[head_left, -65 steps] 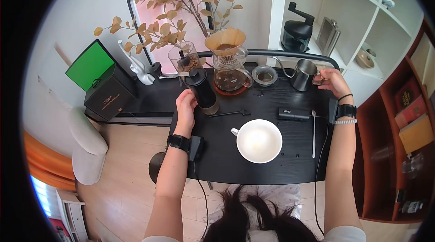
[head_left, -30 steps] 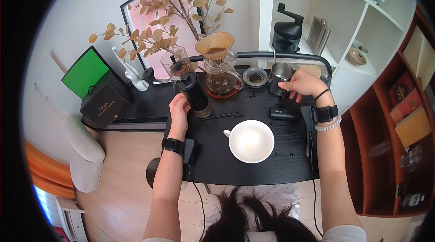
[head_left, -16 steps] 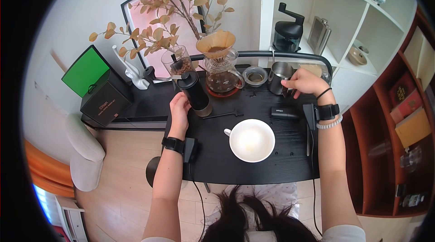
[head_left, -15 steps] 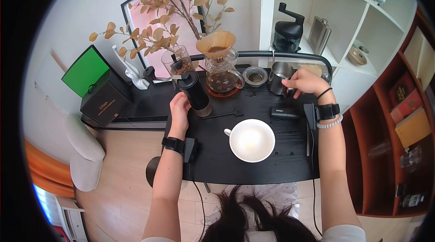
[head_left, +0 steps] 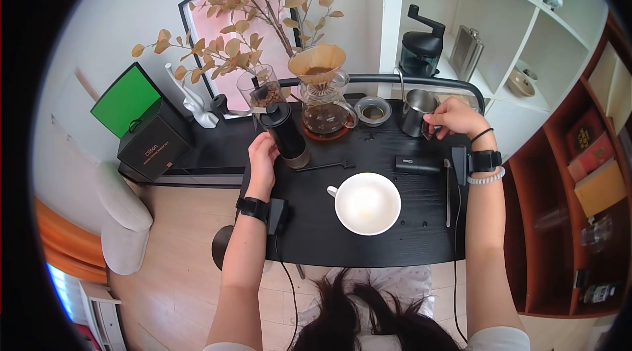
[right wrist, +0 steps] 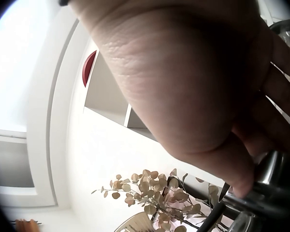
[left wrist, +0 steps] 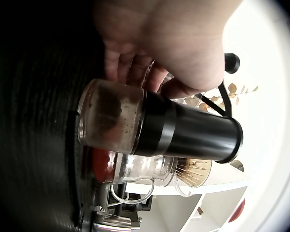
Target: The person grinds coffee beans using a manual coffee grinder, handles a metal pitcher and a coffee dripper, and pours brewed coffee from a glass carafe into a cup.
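My left hand rests beside a black manual coffee grinder standing on the table. In the left wrist view, its fingers lie loosely along one side of the grinder, not wrapped round it. My right hand pinches the handle of a steel gooseneck kettle at the table's back right. The kettle's thin spout points toward the back rail. In the right wrist view the thumb presses on the metal, and the fingers partly hide the handle. A wide white cup sits in front.
Behind stand a glass coffee server with a filter dripper and a small metal-rimmed dish. A black brush, a black Cliton device and a slim metal stick lie on the black table.
My right hand has taken the kettle leftward and turned its spout from left to the back, then shifted it slightly right in the last half second. My left hand stays by the grinder.
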`<state>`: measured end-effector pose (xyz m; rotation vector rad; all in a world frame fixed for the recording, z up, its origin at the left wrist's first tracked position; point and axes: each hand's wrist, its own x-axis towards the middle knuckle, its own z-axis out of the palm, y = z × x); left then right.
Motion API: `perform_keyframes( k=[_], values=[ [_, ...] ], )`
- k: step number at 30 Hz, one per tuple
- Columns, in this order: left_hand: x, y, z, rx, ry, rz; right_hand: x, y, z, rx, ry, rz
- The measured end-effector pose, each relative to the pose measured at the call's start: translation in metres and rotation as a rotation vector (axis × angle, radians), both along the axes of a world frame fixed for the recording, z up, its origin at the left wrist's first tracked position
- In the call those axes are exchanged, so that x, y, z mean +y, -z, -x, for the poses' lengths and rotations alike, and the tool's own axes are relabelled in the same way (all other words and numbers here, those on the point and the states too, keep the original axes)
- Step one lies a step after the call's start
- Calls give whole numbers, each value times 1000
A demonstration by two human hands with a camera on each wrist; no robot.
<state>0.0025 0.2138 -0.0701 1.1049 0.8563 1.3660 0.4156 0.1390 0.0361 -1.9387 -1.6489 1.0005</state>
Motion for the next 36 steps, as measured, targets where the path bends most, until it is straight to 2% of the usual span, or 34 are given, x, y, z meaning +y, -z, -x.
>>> perform_keyframes(
  k=[9, 14, 24, 27, 29, 30, 32, 33, 34, 36],
  values=[
    [1, 2, 1, -3, 2, -4, -1, 5, -23, 18, 177, -31],
    [2, 2, 1, -5, -1, 0, 6, 16, -34, -82, 258, -139],
    [14, 7, 2, -30, -18, 14, 12, 23, -35, -40, 268, -142],
    [35, 16, 4, -50, -39, 17, 9, 18, -31, -145, 298, -160],
    [39, 9, -1, -58, -43, 3, 9, 17, -28, -348, 369, -457],
    [40, 7, -5, -52, -72, -4, 8, 17, -27, -354, 366, -456],
    [41, 6, -8, -50, -100, -7, 0, -4, 5, -374, 380, -672],
    [42, 6, -9, -43, -103, -10, 3, -1, 14, -353, 324, -804],
    [44, 7, -9, -36, -105, -13, -4, -14, 38, -240, 274, -769],
    [39, 2, -8, 3, -99, 0, 6, -2, 60, 119, 85, -796]
  ],
)
